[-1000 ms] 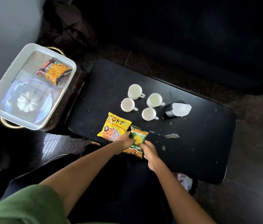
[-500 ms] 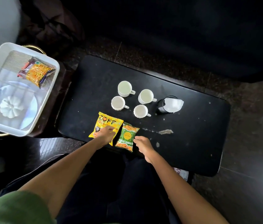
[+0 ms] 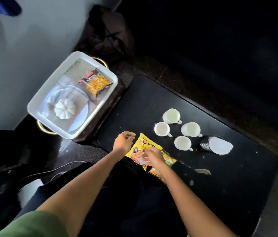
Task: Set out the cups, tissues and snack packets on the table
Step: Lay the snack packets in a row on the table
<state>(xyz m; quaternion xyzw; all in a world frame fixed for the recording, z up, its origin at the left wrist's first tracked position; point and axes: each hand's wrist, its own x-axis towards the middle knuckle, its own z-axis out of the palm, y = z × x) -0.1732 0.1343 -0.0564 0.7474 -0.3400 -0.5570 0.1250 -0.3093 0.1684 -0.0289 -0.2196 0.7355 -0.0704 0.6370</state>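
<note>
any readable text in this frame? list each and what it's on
"ZOFF", partly covered and blurred: top of the yellow snack packet on the table.
Packet in the white tray: dark band of print on the orange packet, too blurred to read.
Green packet under the right hand: print unreadable.
Cups: no text.

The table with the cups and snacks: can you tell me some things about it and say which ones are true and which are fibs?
1. Four white cups stand on the black table. True.
2. The white tray is bare. False: an orange snack packet and a white pumpkin-shaped thing on a plate lie in it.
3. The right hand is over the yellow packet. True.
4. The left hand holds a cup. False: it holds nothing and hangs just left of the yellow packet.
5. The cups stand in the tray. False: they stand on the table, beside a dark holder with white tissues.
</note>
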